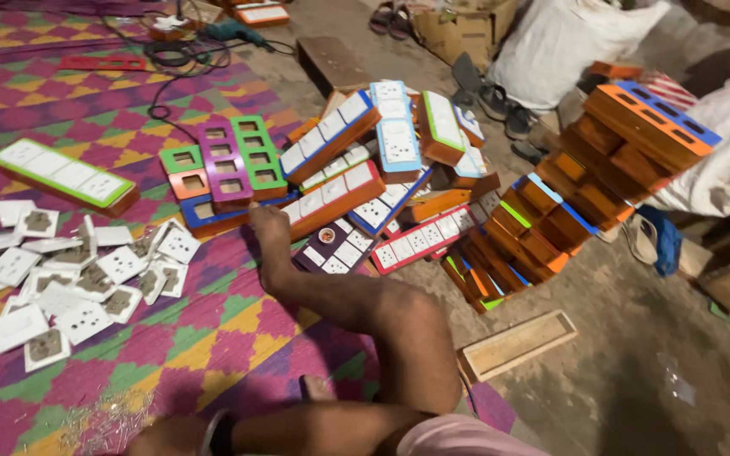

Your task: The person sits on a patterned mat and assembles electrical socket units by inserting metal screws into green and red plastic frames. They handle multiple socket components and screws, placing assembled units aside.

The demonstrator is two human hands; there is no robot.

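Broadly, a purple patterned mat (61,101) covers the floor, with a heap of coloured switch boards (340,181) piled at its far edge. Nearer lies a scatter of loose white socket plates (69,283), spread wider than deep. They sit up and to the left of the left hand (166,439), which is probably resting on the mat at the bottom edge. Its fingers are blurred and cut off, so I cannot tell their state. The right hand is out of view.

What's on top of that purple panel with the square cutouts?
Nothing lies on the purple panel; its square openings are empty. It rests on an orange box, flanked by green panels. What lies beneath is covered.
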